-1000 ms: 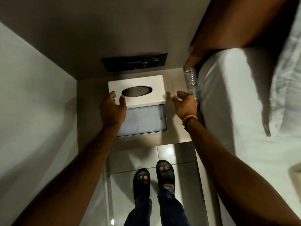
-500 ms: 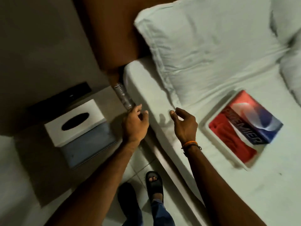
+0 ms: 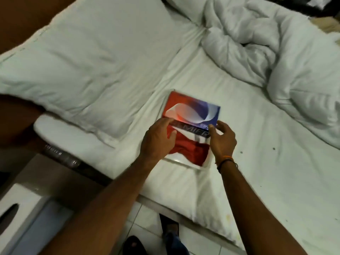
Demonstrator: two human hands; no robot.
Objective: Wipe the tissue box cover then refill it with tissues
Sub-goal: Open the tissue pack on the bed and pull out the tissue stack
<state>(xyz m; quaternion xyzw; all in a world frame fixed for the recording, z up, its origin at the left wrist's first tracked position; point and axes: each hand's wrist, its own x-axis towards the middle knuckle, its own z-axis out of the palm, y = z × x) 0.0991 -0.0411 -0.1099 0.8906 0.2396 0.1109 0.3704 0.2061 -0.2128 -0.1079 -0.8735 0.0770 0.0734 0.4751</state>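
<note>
A red, white and blue tissue pack (image 3: 193,111) lies on the white bed sheet (image 3: 266,172), its near edge raised. My left hand (image 3: 158,140) grips its left end and my right hand (image 3: 223,139) pinches its right corner. Just below the pack, a crumpled red cloth (image 3: 189,151) rests on a flat white tray-like piece (image 3: 181,161), partly hidden by my hands. The white tissue box cover (image 3: 22,203), with a dark oval slot, stands on the bedside shelf at the bottom left, far from both hands.
A grey flat panel (image 3: 42,229) sits beside the cover. A clear plastic bottle (image 3: 60,157) lies between shelf and mattress. A big white pillow (image 3: 88,61) fills the upper left and a rumpled duvet (image 3: 285,61) the upper right. My sandalled feet (image 3: 134,243) stand on floor tiles.
I have turned from the bedside shelf to the bed. Both hands left the white cover, crossed over the mattress and took hold of the tissue pack.
</note>
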